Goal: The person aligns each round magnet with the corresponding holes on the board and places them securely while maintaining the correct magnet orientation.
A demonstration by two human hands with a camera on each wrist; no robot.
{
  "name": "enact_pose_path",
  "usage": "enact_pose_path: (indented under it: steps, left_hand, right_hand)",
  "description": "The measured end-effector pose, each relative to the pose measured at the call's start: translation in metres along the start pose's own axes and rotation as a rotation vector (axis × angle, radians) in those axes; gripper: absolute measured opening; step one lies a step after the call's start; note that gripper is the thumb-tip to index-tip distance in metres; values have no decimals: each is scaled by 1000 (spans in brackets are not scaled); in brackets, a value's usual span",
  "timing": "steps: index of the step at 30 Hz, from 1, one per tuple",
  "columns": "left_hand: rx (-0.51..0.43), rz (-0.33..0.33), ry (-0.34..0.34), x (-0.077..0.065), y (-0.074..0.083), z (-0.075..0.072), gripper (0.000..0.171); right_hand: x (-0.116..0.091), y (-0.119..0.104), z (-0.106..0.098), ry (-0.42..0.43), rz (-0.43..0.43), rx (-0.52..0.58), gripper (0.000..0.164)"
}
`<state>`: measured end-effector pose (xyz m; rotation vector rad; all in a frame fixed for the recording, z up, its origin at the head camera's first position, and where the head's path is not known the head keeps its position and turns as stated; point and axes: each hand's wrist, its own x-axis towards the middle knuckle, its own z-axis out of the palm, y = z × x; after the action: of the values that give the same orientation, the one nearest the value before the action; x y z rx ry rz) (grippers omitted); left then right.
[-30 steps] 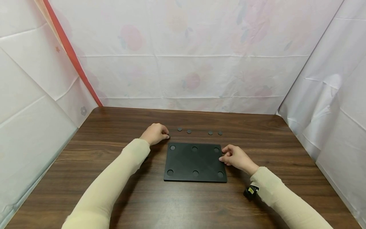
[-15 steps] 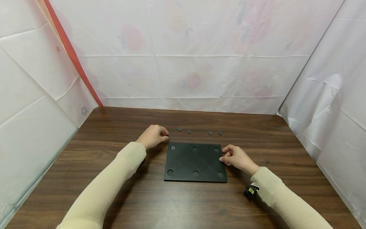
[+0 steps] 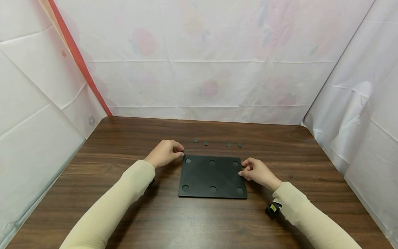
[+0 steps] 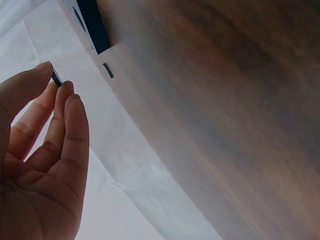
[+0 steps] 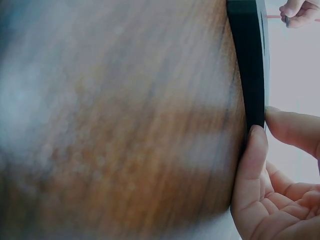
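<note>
My left hand (image 3: 164, 153) pinches a small dark disc (image 4: 56, 78) between thumb and fingertips, which stands on edge in the left wrist view. It hovers just beyond the far left corner of a flat black board (image 3: 212, 176). The board has several round recesses along its far and near sides. My right hand (image 3: 258, 172) grips the board's right edge, thumb at the top and a finger against the side (image 5: 255, 95). In the far left recess (image 3: 188, 161) the surface looks lighter; I cannot tell whether a disc lies in it.
Several loose dark discs lie in a row on the brown wooden table (image 3: 124, 135) behind the board, such as one disc (image 3: 196, 141) at the left and another disc (image 3: 239, 145) at the right. White curtains (image 3: 199, 83) surround the table's back and sides.
My left hand has moved slightly nearer and to the left, bringing the pinched disc toward the board's far left corner. The right hand and the board have stayed in place.
</note>
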<state>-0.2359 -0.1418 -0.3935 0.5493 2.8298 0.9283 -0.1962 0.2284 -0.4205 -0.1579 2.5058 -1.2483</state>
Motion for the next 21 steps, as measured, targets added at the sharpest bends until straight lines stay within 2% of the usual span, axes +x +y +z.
enact_pose_path:
  steps: [21]
  left_hand:
    - [8,121,-25,-27,12,6,18]
  right_hand:
    - [0,0,0,-1,-3,-3,40]
